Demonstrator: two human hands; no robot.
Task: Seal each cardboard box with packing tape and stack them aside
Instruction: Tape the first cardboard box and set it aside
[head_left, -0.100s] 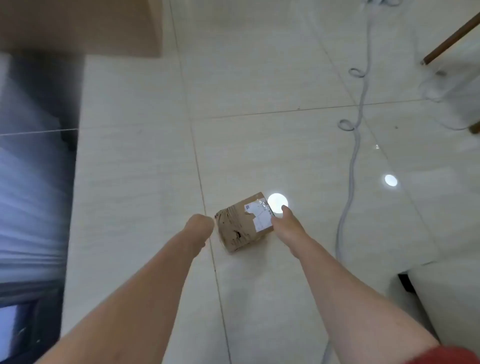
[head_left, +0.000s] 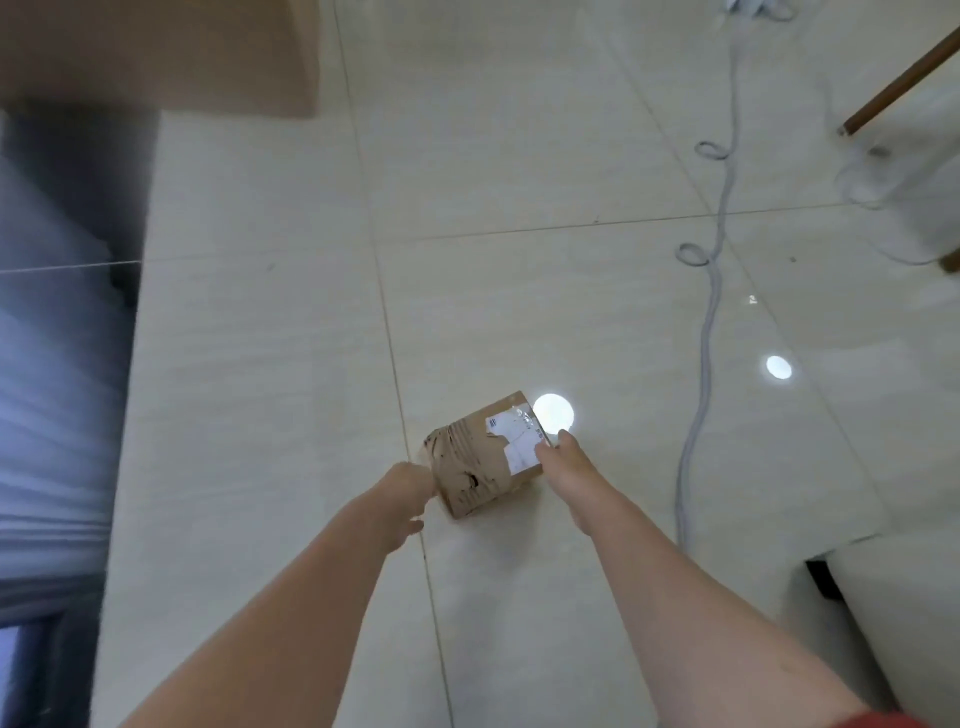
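A small brown cardboard box (head_left: 478, 462) with a torn white label and clear tape on top sits on the pale tile floor, turned at an angle. My left hand (head_left: 408, 486) is against its left side, knuckles toward me and fingers curled at the edge. My right hand (head_left: 563, 457) grips the right side, with the thumb at the label's edge. The fingertips of both hands are hidden behind the box.
A large cardboard box (head_left: 156, 52) fills the top left corner. A grey cable (head_left: 705, 338) snakes down the floor to the right. White furniture (head_left: 893, 623) stands at the bottom right, a wooden leg (head_left: 898, 78) at the top right, and dark blurred furniture (head_left: 52, 364) along the left.
My left hand has closed the small gap and now touches the box's left side. The box and my right hand have barely moved.
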